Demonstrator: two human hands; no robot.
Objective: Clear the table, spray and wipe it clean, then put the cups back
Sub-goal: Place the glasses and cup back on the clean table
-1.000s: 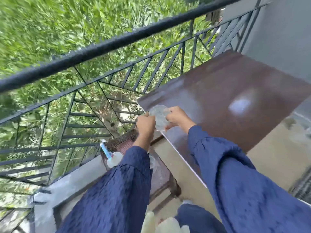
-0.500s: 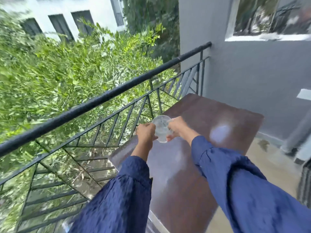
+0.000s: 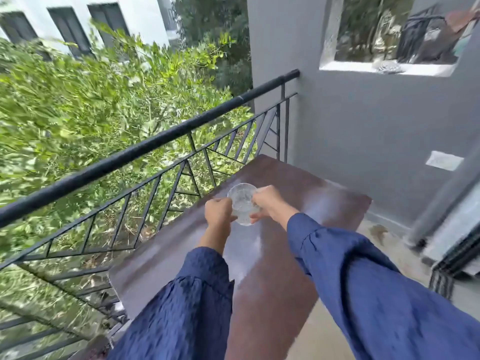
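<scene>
Left grip and right grip curled round clear round cup over glossy brown table.

Below the grip lies a brown table. Left of it runs a black railing before green foliage; ahead, a grey wall with 1 window.

Loose, dark blue textured sleeves with gathered cuffs.

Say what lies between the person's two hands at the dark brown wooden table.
A clear glass cup, gripped by the left hand and the right hand; the head view shows it.
</scene>
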